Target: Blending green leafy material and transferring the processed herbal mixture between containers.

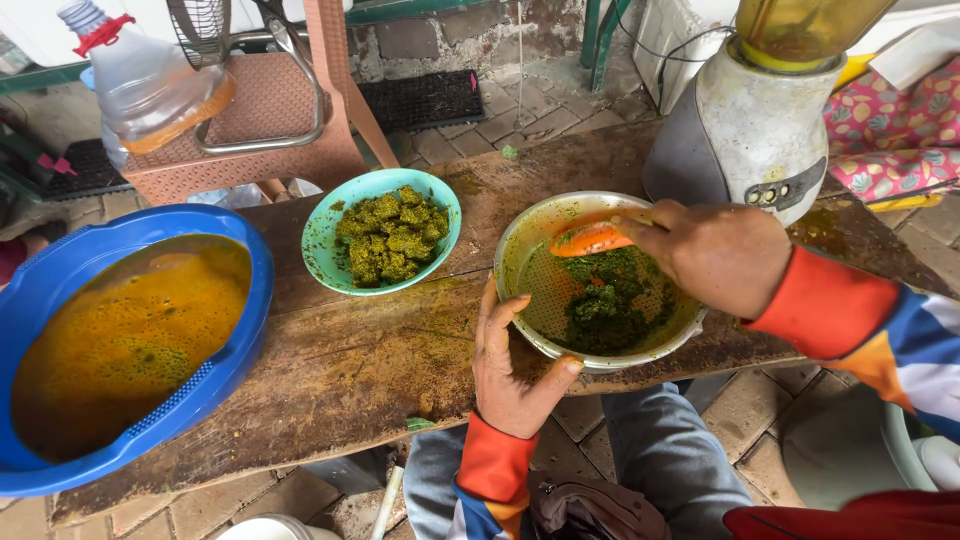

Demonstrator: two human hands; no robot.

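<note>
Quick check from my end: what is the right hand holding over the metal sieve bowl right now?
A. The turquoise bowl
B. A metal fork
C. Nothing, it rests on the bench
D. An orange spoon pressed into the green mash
D: the right hand has its grip on an orange spoon set against the green mash inside the metal sieve bowl, while the left hand steadies the rim.

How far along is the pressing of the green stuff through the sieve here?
Done: the teal bowl holds pressed-out green clumps, and the blue basin holds orange-yellow liquid. In hand: the right hand presses an orange spoon into the green pulp in the metal sieve bowl, which the left hand steadies. Left: that wet pulp, still in the sieve.
</note>
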